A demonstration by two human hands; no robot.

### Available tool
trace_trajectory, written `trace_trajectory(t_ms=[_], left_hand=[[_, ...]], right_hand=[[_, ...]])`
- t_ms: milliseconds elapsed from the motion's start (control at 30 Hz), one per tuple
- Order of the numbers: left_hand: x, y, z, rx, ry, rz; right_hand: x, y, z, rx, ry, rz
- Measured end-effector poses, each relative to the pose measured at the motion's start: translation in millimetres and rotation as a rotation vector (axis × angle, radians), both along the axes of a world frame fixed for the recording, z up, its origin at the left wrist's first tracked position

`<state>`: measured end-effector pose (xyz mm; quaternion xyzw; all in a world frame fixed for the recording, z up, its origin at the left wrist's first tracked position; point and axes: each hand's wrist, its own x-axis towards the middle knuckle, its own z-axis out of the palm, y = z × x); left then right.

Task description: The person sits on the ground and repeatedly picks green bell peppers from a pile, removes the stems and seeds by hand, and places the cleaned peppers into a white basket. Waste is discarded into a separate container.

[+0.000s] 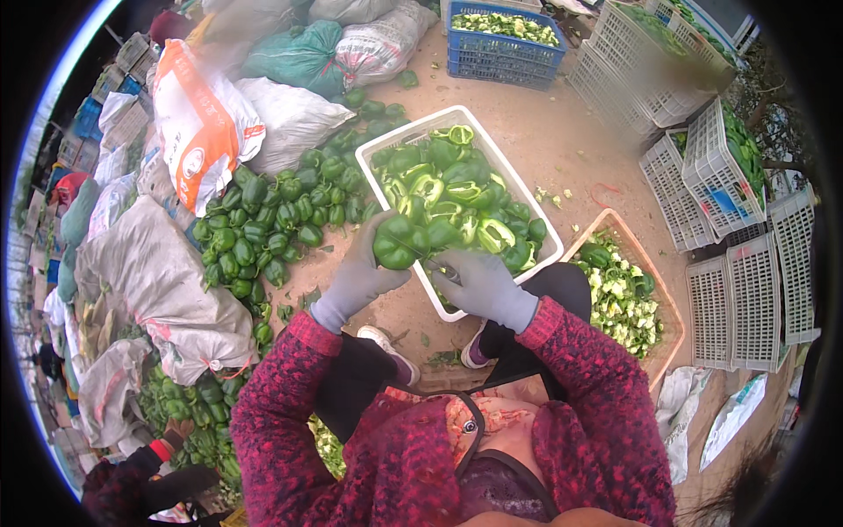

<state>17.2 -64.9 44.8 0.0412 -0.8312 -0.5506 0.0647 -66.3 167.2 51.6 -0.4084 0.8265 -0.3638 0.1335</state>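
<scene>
My left hand (358, 277), in a grey glove, grips a whole green bell pepper (398, 243) above the near left corner of a white crate (410, 129). Close to the pepper's right side is my right hand (486, 285), also gloved, its fingers curled together. Whatever those fingers hold, if anything, is too small or hidden to make out. Inside the crate lie many green bell peppers (461, 189), several cut open with pale insides showing. Right of my knee sits an orange crate (674, 303) with pale pepper cores (619, 307) and green scraps.
Whole green peppers (263, 228) are heaped on the ground to the left, beside white sacks (167, 281). A blue crate (505, 66) of pepper scraps stands at the back. Grey crates (733, 303) stack along the right. Another person's hand (178, 432) reaches into peppers at lower left.
</scene>
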Motion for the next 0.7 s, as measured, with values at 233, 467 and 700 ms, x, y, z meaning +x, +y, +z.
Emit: trace_trajectory(t_ms=[233,467,700], left_hand=[[-1,71,-56,0.620,-0.018,0.043],[-8,83,-56,0.235,0.163,0.180],[-11,75,-41,0.710,0.066,0.066]], right_hand=[[10,48,-29,0.059,-0.069,-0.056],[5,43,-47,0.098,-0.056,-0.079],[-7,23,-57,0.210,0.007,-0.118]])
